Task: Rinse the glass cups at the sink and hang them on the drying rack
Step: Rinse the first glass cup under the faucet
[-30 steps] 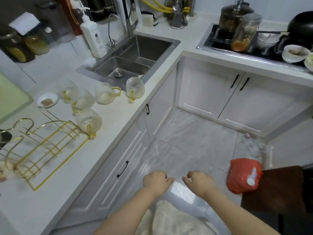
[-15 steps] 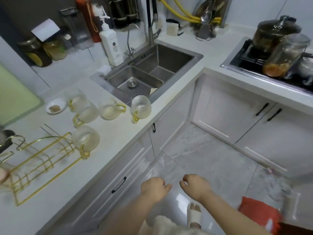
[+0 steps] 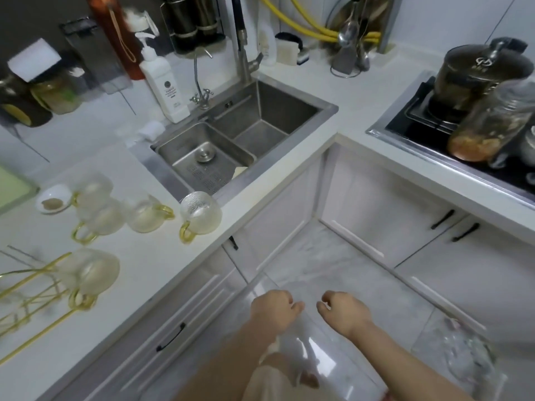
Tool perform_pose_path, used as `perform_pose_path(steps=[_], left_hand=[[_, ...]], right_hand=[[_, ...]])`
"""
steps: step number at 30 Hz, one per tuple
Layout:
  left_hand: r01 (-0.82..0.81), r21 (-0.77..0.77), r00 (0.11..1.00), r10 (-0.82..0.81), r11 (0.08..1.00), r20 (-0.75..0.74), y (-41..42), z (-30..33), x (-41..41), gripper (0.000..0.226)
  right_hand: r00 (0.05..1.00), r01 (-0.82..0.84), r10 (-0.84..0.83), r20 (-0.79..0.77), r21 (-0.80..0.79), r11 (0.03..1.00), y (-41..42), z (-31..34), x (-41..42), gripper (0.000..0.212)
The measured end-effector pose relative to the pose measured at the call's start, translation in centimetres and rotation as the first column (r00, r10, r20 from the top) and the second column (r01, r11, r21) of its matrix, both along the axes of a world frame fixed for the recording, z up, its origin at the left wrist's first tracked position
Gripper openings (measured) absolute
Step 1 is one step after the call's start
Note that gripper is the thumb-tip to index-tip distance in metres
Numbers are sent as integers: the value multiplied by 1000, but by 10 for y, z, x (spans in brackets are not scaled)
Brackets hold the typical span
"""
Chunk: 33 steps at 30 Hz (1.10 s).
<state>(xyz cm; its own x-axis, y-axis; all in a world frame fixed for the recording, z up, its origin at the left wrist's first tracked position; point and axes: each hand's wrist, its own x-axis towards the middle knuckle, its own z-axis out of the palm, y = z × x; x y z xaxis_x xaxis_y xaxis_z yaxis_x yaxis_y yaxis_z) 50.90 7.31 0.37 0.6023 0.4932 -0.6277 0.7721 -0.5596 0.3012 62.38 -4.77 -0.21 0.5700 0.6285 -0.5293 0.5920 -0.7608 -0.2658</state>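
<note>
Five textured glass cups (image 3: 200, 213), gold handles, on counter left of sink (image 3: 328, 108); gold rack (image 3: 31, 287) beside.

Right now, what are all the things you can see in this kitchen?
Glass cups: five, clear with yellow handles, on the counter left of the sink.
Drying rack: one, gold wire, far left of the counter.
Small dish: one, white, beside the cups.
Sink: one, steel, two basins, in the counter's middle.
Soap bottle: one, white, behind the sink.
Hoses: yellow, on the back wall.
Pot: one, dark, on the stove at right.
Jar: one, clear glass, in front of the pot.
Left hand: loosely curled, empty, over the floor.
Right hand: the same, beside it.
</note>
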Motion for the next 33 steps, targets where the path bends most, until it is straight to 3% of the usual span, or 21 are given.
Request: perform_pose_path(steps=[6, 18, 24, 33], left_hand=[[90, 82, 996, -90, 993, -3, 31, -4, 53, 43], [238, 58, 971, -238, 970, -7, 102, -15, 155, 44], [204, 35, 979, -203, 978, -34, 122, -17, 203, 48], [25, 28, 999, -24, 999, -20, 122, -18, 294, 42]], right_hand=[[999, 33, -33, -3, 2, 999, 27, -2, 49, 38], [995, 93, -93, 44, -4, 996, 88, 5, 139, 39], [998, 43, -42, 38, -35, 998, 111, 5, 192, 39], [987, -158, 155, -41, -78, 984, 129, 7, 308, 39]])
